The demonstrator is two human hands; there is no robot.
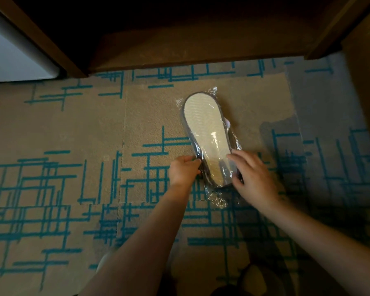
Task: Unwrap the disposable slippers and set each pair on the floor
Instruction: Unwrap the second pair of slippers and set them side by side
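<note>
A pair of disposable slippers, sealed in clear plastic wrap, lies sole-up on the carpet; the sole is cream with a dark grey rim. My left hand grips the wrap at the near left edge of the pack. On the near right edge rests my right hand, its fingers spread over the plastic. Crinkled ends of the wrap stick out at the far and near ends.
The floor is tan carpet with teal line patterns. A dark wooden furniture base with an open recess runs along the far side. A white object stands at the far left. A wooden panel rises at the right.
</note>
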